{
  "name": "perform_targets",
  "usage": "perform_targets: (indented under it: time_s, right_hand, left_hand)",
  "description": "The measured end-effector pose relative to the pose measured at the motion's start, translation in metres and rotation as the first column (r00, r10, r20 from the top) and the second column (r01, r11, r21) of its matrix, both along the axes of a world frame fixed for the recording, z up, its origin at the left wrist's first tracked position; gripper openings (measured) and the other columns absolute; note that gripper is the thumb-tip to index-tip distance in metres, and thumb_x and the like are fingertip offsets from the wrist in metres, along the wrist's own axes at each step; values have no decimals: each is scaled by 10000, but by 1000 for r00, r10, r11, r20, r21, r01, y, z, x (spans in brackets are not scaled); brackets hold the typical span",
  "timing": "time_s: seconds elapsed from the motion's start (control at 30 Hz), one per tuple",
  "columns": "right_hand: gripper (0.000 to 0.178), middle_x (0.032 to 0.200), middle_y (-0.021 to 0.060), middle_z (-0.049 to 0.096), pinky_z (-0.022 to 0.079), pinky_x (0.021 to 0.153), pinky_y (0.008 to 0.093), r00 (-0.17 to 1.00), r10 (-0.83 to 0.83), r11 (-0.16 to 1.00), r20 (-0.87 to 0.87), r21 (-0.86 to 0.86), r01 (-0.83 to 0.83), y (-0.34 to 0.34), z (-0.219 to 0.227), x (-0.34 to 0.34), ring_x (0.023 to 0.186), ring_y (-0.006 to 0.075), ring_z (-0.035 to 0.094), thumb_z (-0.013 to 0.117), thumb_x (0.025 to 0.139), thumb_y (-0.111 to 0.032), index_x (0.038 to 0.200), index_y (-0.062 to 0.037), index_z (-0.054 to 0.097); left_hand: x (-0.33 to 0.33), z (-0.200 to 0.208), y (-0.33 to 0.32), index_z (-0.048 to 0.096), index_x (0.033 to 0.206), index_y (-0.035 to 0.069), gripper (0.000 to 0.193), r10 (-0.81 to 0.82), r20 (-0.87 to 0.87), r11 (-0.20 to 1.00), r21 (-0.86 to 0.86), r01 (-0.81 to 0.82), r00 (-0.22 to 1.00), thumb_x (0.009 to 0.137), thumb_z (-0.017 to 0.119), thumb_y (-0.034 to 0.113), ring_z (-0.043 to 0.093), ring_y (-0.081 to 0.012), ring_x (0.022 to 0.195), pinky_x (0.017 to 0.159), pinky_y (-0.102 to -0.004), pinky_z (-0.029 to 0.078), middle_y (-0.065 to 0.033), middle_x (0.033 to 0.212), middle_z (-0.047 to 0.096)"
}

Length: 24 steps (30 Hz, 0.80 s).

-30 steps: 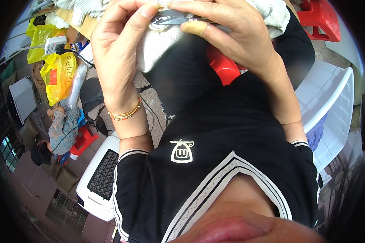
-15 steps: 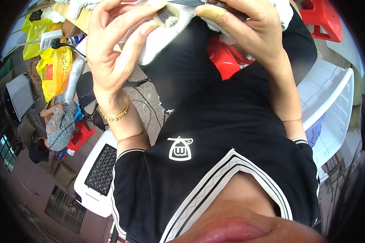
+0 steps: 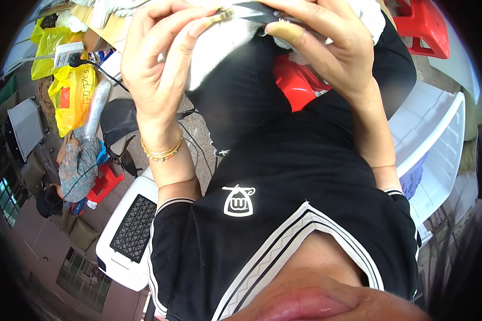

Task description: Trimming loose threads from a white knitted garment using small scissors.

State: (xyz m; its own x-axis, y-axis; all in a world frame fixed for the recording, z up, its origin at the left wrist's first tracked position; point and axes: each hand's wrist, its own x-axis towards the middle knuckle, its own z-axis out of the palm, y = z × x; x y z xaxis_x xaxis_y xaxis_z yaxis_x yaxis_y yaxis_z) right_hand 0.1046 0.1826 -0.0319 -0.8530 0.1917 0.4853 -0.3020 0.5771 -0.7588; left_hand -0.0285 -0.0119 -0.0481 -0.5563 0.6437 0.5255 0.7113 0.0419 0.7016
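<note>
The left hand [image 3: 158, 69] is pinching one end of a thin dark strip [image 3: 254, 9] between thumb and fingertips, its grip closing on the strip near the top edge of the view. The right hand [image 3: 332, 51] is grasping the other end of the same strip, thumb pressing from below and fingers curling over the top. The strip is stretching level between the two hands, up in front of the person's chest; it may be a flat metal or plastic part, but the rim of the view is cutting it off and I cannot tell which. A pale grey cloth [image 3: 219, 48] is hanging just under the strip, touching the left hand's fingers. A gold bangle [image 3: 160, 151] is sitting on the left wrist. Below the hands the black shirt [image 3: 284, 176] with white trim is filling the middle of the view. A red plastic piece [image 3: 297, 88] is showing behind the right wrist. To the person's left a yellow bag [image 3: 72, 99] and a white crate with a black grid [image 3: 128, 235] are lying on the floor, and a white plastic bin [image 3: 434, 139] is standing to the right
</note>
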Motion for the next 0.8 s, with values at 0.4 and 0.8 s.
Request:
perform_targets:
  time_s: [0.4,0.8]
  right_hand:
    - [374,802,63,561,424,577,279,997,-68,994,-20,88,70,-10,3,-3,681,176,535,796,764,-56,1127,-26,710]
    - [395,789,53,552,438,581,283,994,-105,970,-39,217,111,-14,7,-6,674,180,542,798,734,-46,1120,-50,717]
  left_hand:
    - [5,-7,4,735,1001,-23,130,66,105,995,70,-74,992,895,661,-3,591,-153,977,868,-252,452,-90,1016,656]
    - [6,-8,6,739,996,-17,127,83,79,993,83,-89,993,893,669,6,588,-149,959,856,-247,454,-83,1010,656]
